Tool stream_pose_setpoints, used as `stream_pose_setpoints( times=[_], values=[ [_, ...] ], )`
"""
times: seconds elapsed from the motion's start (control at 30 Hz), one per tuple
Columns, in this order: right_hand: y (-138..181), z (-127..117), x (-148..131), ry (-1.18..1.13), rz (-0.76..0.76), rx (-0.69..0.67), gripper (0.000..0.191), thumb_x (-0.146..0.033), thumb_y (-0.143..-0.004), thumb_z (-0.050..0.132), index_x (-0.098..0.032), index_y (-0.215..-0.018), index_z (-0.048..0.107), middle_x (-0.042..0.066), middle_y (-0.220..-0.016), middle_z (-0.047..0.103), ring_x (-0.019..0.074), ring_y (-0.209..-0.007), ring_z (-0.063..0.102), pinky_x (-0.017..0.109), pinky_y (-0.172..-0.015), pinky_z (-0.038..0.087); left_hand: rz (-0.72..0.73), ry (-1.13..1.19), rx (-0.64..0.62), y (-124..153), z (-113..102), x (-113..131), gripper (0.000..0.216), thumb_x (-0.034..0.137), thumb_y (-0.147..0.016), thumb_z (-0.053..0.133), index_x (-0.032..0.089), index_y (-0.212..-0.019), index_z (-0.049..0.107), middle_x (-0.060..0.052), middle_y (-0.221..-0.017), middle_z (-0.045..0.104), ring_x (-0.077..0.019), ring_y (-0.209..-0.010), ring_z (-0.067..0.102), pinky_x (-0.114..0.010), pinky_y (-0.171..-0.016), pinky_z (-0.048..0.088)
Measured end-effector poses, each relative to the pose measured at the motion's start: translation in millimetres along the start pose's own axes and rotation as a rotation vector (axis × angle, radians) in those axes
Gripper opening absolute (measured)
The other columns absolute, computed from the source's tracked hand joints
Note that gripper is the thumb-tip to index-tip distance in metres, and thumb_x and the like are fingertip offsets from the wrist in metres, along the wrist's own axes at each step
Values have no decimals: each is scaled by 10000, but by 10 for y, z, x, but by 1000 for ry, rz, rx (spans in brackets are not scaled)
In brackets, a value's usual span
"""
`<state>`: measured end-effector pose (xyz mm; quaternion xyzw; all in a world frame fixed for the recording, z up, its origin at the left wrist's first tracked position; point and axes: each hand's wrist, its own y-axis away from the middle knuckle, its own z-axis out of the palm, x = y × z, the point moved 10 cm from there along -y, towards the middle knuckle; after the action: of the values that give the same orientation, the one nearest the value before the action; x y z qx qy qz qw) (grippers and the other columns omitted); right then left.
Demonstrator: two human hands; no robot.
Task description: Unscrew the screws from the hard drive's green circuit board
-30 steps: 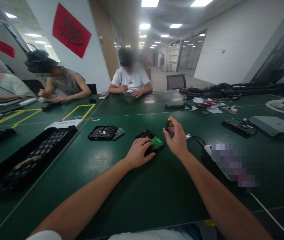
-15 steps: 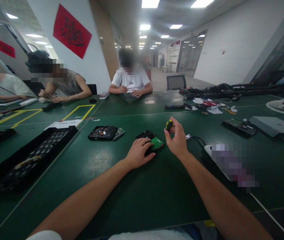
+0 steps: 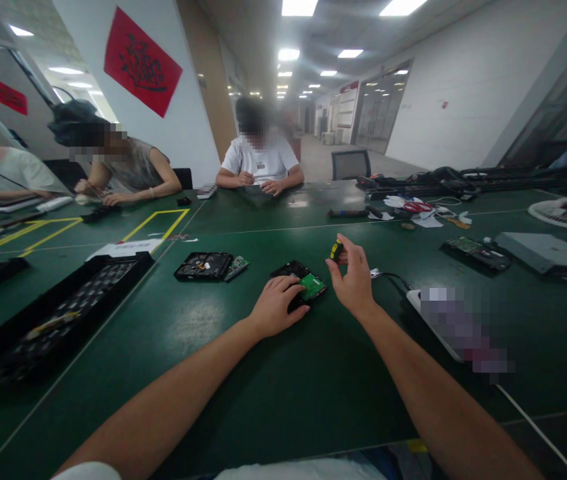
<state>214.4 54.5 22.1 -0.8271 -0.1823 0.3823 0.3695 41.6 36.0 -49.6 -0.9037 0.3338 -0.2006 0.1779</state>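
Note:
My left hand (image 3: 275, 307) lies over a black hard drive (image 3: 314, 288) whose green circuit board faces up. Its fingers reach across the top and the thumb runs along the near side, gripping the drive against the table. Just to the right, my right hand (image 3: 356, 283) is raised above the table, thumb and fingers closed on a short yellow-and-black screwdriver handle (image 3: 336, 251). The screwdriver's shaft and tip cannot be made out. Further left lies another hard drive (image 3: 202, 266), beside a loose circuit board (image 3: 236, 268).
A long black tray (image 3: 128, 270) stands at left. On the right are a phone-like device (image 3: 456, 333) with a cable, another hard drive (image 3: 478, 255) and a grey metal box (image 3: 548, 252). Tools and red-handled scissors (image 3: 417, 207) lie further back. Several people sit across the table.
The view has shifted very slightly. The screwdriver handle has turned a little in my right hand's fingers, while my left hand stays on the hard drive.

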Motion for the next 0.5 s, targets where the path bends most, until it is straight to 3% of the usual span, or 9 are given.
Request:
stream_pose_setpoints(
  times=[0.17, 0.5],
  values=[
    [8, 24, 4, -23, 9, -9, 597, -285, -948, 531, -249, -1507, 326, 123, -1179, 528, 216, -886, 611, 462, -880, 572, -3, -4, -7, -1, -3, -2, 487, 514, -866, 623, 232, -1264, 614, -101, -1330, 587, -304, -1238, 524, -510, -1072, 400],
    [-2, 10, 34, -21, 7, 10, 595, -319, -912, 596, -244, -1462, 383, 121, -1176, 520, 225, -899, 595, 436, -799, 598, -2, 0, 1, -3, -14, 8, 483, 505, -863, 628, 228, -1258, 616, -105, -1320, 589, -303, -1228, 529, -510, -1068, 403]
  ],
)
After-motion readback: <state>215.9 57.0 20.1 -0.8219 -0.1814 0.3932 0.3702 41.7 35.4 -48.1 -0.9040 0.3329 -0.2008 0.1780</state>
